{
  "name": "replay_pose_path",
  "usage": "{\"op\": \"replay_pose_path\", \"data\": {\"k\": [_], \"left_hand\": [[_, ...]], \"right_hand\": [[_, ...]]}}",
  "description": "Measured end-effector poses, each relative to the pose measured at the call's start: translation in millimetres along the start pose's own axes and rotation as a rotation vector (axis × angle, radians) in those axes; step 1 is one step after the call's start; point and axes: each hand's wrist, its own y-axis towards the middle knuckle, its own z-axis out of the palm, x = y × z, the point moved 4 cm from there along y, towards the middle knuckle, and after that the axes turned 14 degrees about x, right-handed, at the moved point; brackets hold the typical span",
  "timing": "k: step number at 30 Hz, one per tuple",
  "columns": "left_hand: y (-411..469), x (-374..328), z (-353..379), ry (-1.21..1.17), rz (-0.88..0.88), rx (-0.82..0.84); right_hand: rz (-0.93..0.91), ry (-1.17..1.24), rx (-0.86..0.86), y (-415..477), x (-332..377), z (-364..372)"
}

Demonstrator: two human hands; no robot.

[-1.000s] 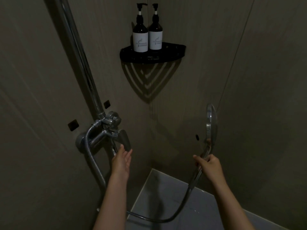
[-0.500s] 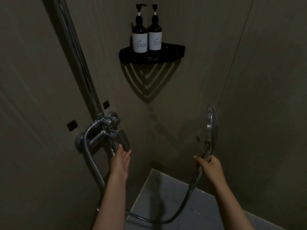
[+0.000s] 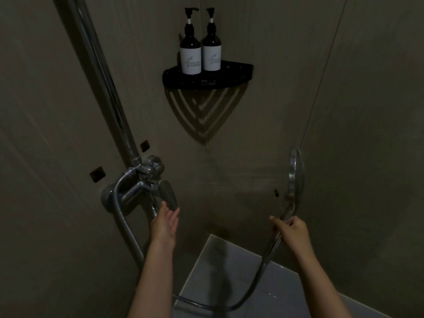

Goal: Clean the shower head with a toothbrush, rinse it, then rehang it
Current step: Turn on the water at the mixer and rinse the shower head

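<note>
The landmark is the mixer valve (image 3: 137, 187), a chrome fitting mounted on the left wall of the shower corner.

A chrome riser pipe (image 3: 103, 79) runs up and to the left from the top of the mixer valve. A flexible metal hose (image 3: 128, 228) leaves the left side of the valve, drops down past it, passes behind the left forearm and loops low across the floor toward the right.

The flat lever handle (image 3: 168, 196) projects from the valve's right side, angled downward. The left hand (image 3: 164, 226) is directly below and just right of the valve. Its fingers are extended and held loosely together, palm turned toward the right, and grip nothing. The fingertips (image 3: 174, 211) reach the lower edge of the lever; whether they touch it cannot be told.

Above and to the right of the valve, a black corner shelf (image 3: 238, 74) carries two dark pump bottles (image 3: 190, 53) with pale labels, standing upright side by side and touching.

Well to the right of the valve, at about its height, is the shower head (image 3: 296, 173). It is held upright, edge-on to the camera, directly above the right hand (image 3: 291, 232). The right hand is closed around the shower head's handle, with the thumb laid along the handle's left side. The hose emerges below this hand and curves down and to the left.
</note>
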Motion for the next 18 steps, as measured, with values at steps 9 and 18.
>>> {"op": "replay_pose_path", "data": {"k": [9,18], "left_hand": [[-1.1,0.8,1.2,-0.008,0.008,0.0],[-3.6,1.3,2.7,-0.014,0.008,-0.008]], "right_hand": [[-0.002,0.007,-0.011,-1.6,-0.8,-2.1],[0.004,0.028,0.004,-3.1,-1.7,-3.2]]}}
